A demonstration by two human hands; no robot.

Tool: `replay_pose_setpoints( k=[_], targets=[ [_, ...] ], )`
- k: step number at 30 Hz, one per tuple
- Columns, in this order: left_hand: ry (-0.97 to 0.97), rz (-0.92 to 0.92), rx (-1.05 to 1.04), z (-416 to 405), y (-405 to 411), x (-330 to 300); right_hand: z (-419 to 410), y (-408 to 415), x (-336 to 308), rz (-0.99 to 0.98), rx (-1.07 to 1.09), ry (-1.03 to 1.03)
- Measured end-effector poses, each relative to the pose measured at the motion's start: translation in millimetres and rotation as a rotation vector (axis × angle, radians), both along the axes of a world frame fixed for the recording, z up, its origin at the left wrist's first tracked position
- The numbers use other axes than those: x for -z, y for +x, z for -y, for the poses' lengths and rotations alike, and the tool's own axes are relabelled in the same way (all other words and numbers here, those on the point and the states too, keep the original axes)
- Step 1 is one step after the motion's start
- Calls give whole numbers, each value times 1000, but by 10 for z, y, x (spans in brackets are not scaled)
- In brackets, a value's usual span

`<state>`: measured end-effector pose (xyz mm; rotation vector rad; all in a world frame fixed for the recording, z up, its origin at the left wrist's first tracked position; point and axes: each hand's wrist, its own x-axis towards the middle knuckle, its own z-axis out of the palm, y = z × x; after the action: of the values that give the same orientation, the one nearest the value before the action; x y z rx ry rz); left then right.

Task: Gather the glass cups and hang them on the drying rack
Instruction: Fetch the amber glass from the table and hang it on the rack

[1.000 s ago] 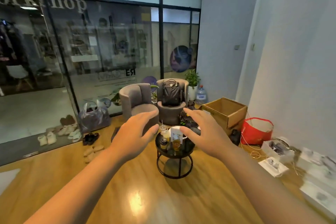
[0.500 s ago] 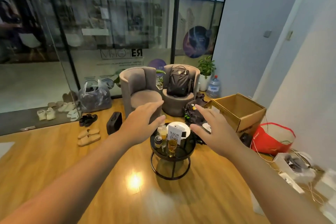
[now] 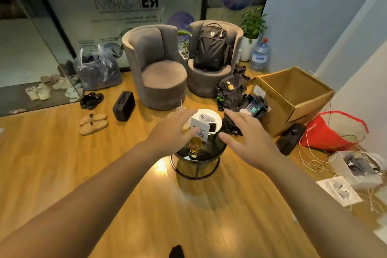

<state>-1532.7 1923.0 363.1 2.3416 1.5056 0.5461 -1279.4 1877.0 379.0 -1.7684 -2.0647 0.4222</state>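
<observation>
Fingers of both hands spread wide, empty, above round table (image 3: 206,154); glass wall (image 3: 125,3) shows mirrored "RE".

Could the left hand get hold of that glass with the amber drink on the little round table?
Probably yes: the left hand hovers open beside the glass, whose near side is clear; only the QR card stands behind it.

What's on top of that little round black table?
A glass cup of amber liquid, a QR-code card and a white plate holding phones. The left hand covers the rest.
</observation>
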Motion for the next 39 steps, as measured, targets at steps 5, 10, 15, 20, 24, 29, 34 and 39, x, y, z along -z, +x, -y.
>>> replay_pose_setpoints(
  k=[5,10,15,20,24,29,34,39],
  targets=[
    [-33,-38,-5,-707,304,717,-805,191,560,23,-41,-78],
    [-78,-69,-26,-1213,510,1497,-1515,405,1290,2,-104,-104],
    [-140,-104,-82,-1486,724,2424,-1979,597,2302,-68,-112,-149],
    [-217,-73,-174,-1661,945,3418,-2255,753,3388,-74,-135,-223],
    [-262,-40,-270,-1951,1028,4130,-2423,764,4174,-81,-155,-266],
    [-305,-54,-353,-2338,1043,4896,-2528,683,4945,-125,-137,-294],
    [-313,-86,-341,-2651,1060,5406,-2679,622,5419,-117,-114,-289],
    [-304,-80,-343,-2901,1087,5651,-2883,604,5656,-117,-92,-275]
  ],
)
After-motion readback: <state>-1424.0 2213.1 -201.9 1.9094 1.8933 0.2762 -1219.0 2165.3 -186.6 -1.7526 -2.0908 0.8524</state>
